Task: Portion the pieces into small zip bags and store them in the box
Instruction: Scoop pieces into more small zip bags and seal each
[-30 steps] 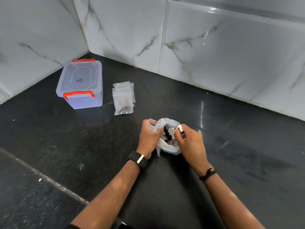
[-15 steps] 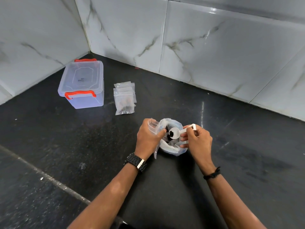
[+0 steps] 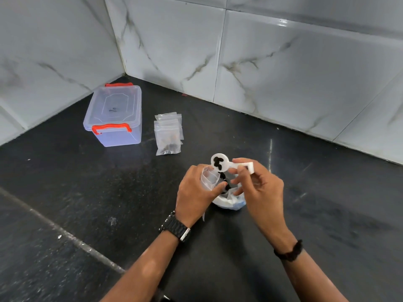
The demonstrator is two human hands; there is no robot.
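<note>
Bright, even light glares off the glossy wall tiles (image 3: pixel 283 62) and streaks the dark countertop (image 3: pixel 270 147); wide-angle edges bend.

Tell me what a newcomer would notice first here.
The white scoop loaded with black pieces, held by the right hand above the small zip bag gripped in the left hand. Behind, left: a clear box with orange latches beside stacked bags.

A black stone counter (image 3: pixel 327 225) fills the lower view, with a pale seam (image 3: pixel 65 231) running from nine o'clock toward six. Glossy white marble-look wall tiles (image 3: pixel 283 68) with grey veins stand from nine round to three o'clock, meeting in a corner (image 3: pixel 122 62) at eleven.
</note>
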